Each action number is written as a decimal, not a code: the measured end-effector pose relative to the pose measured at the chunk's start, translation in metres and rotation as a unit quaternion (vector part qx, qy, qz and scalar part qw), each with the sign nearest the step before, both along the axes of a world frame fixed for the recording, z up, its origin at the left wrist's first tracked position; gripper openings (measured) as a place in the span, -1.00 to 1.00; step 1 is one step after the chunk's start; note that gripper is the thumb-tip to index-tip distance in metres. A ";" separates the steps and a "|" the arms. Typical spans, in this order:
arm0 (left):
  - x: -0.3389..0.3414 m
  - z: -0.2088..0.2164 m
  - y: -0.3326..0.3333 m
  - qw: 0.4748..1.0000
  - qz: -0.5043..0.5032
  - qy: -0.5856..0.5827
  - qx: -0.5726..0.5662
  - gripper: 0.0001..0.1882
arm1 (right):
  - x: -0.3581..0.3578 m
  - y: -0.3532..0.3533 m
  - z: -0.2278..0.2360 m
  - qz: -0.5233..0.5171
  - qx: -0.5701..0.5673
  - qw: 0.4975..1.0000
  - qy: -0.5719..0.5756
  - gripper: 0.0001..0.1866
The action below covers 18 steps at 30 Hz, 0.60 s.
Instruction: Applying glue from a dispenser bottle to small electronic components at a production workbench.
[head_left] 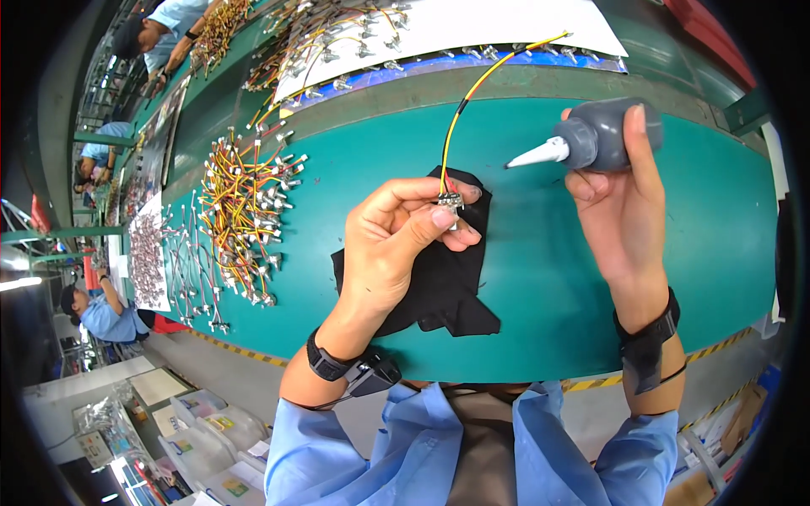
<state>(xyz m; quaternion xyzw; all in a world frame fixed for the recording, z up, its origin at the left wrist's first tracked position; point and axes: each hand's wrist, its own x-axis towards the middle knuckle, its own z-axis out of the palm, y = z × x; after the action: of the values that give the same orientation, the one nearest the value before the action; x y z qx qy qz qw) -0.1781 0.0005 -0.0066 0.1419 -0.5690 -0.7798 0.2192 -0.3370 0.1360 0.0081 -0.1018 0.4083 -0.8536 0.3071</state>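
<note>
My left hand pinches a small metal potentiometer-like part between thumb and fingers. From it a yellow, red and black wire lead curves up and away to the right. In my right hand is a dark grey squeeze bottle, lying almost level in the grip. Its white tapered nozzle points left, toward the wired part but apart from it. Beneath my left hand a crumpled black cloth lies on the green work mat.
A heap of wired parts lies on the left of the mat, beside a row of thinner leads. Along the far edge, more wired parts rest on a white sheet and blue strip. Several people in blue work farther left.
</note>
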 end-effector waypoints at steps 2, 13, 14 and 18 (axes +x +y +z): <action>0.001 0.002 0.000 1.000 0.003 -0.005 -0.010 -0.81 | -0.006 0.000 -0.004 0.025 -0.027 0.995 -0.095 -0.64; -0.003 0.038 -0.052 0.979 0.178 -0.026 -0.095 -0.80 | -0.031 0.006 -0.016 0.005 -0.091 0.978 -0.187 -0.69; -0.007 0.045 -0.060 0.977 0.186 -0.029 -0.098 -0.80 | -0.033 0.006 -0.014 0.000 -0.093 0.977 -0.192 -0.69; -0.038 0.065 -0.104 0.976 0.177 -0.060 -0.110 -0.81 | -0.038 0.004 -0.020 -0.007 -0.095 0.972 -0.216 -0.69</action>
<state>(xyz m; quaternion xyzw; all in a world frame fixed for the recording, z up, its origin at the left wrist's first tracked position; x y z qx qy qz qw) -0.2163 -0.1033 0.0583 0.2619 -0.6295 -0.6513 0.3329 -0.3749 0.1397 -0.0119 0.0597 0.2504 -0.8923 0.3709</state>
